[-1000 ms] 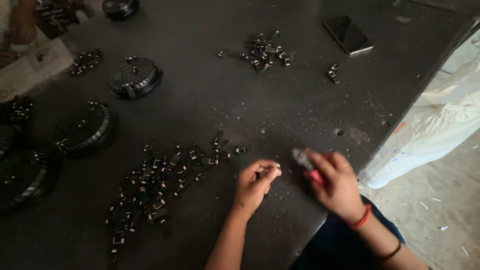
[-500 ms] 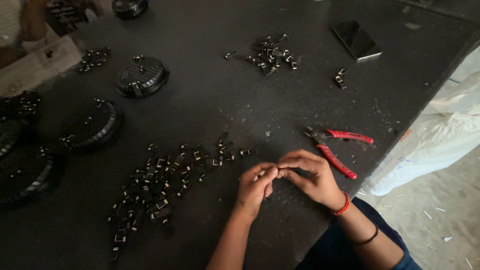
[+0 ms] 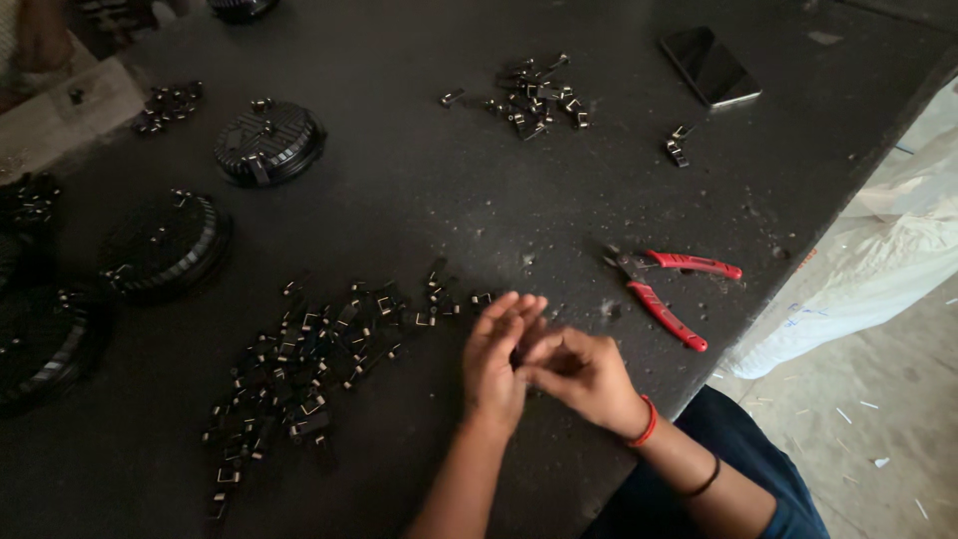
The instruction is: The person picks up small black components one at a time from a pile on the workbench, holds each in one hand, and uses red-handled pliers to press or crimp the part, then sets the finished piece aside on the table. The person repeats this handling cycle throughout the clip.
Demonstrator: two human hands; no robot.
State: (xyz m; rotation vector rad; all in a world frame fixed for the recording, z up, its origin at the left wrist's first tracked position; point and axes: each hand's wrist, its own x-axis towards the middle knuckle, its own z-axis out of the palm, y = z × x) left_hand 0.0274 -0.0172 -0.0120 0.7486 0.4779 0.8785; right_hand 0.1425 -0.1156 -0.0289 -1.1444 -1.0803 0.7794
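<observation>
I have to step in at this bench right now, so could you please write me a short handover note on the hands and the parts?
Left hand and right hand meet above the dark table, fingertips together on something small; what it is cannot be told.
The red-handled pliers lie on the table to the right of the hands, held by neither.
A long scatter of small clips lies left of the hands; a smaller clip pile sits at the far side.
Round black finned housings stand along the left; some carry clips.
A phone lies at the far right.
</observation>
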